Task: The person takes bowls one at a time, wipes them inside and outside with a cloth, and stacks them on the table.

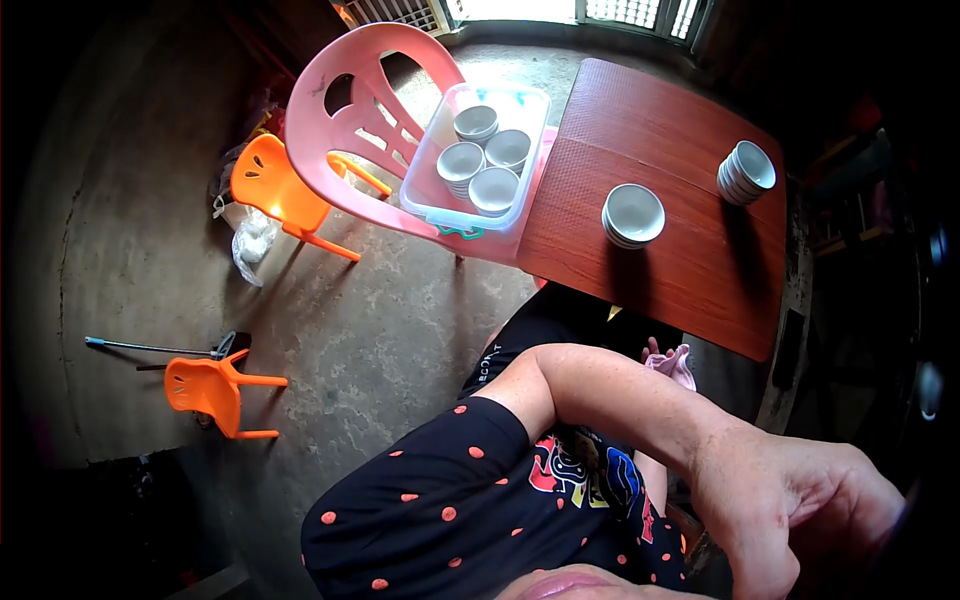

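My left hand (800, 505) is raised close to the camera at the lower right, with its forearm crossing my chest. The wrist is bent and the fingers curl away into the dark edge, so I cannot see their tips. Below the table's near edge, my right hand (652, 348) holds a pink cloth (675, 367); the left forearm covers much of that arm. On the red-brown table (620, 130) stand a short stack of white bowls (633, 216) and a taller, tilted-looking stack of bowls (746, 172) towards the right edge.
A clear plastic tub (425, 185) with several stacks of white bowls (476, 122) sits on a pink chair (305, 120) left of the table. Orange chairs (285, 200) and a blue-handled stick (150, 347) are on the concrete floor at left, near a plastic bag (252, 245).
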Action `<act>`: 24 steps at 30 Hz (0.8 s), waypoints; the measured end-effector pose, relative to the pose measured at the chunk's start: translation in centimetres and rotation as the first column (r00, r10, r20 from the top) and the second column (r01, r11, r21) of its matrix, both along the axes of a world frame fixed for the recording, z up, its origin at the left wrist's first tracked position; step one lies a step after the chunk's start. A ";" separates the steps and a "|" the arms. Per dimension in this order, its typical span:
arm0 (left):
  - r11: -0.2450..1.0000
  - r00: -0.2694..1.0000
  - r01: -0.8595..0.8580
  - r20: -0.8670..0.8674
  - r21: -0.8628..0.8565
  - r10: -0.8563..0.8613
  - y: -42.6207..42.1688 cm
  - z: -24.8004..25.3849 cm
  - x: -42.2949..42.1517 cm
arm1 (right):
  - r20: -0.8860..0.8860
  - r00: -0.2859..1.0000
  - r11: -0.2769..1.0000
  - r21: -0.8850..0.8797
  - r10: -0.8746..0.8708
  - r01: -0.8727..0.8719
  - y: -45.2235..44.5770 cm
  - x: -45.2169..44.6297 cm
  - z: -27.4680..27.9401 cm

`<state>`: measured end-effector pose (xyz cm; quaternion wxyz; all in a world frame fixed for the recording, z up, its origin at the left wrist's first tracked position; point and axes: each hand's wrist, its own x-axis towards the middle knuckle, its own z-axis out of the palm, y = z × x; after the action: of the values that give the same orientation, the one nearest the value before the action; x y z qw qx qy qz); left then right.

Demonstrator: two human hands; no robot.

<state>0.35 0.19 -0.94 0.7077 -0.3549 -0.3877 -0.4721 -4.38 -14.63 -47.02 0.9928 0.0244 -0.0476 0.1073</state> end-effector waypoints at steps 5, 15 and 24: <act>0.822 0.859 -0.382 0.490 0.421 0.148 1.2 -5.1 2.1 | -0.104 0.994 0.995 -0.095 -0.027 0.017 0.2 -0.5 2.2; -0.249 -0.057 -0.701 0.400 -0.669 -0.915 17.3 -32.9 3.1 | -0.112 0.991 0.997 0.017 -0.077 0.079 0.6 -0.3 3.6; -0.348 0.277 -0.935 0.475 -0.068 -0.835 22.1 -33.9 4.4 | -0.381 0.893 0.932 -0.347 -0.240 0.102 2.5 1.3 6.3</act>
<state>4.78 22.31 -34.82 0.2478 0.8693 -0.1446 -0.4025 -3.05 -12.13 -40.68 0.9762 -0.1176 0.1815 0.0169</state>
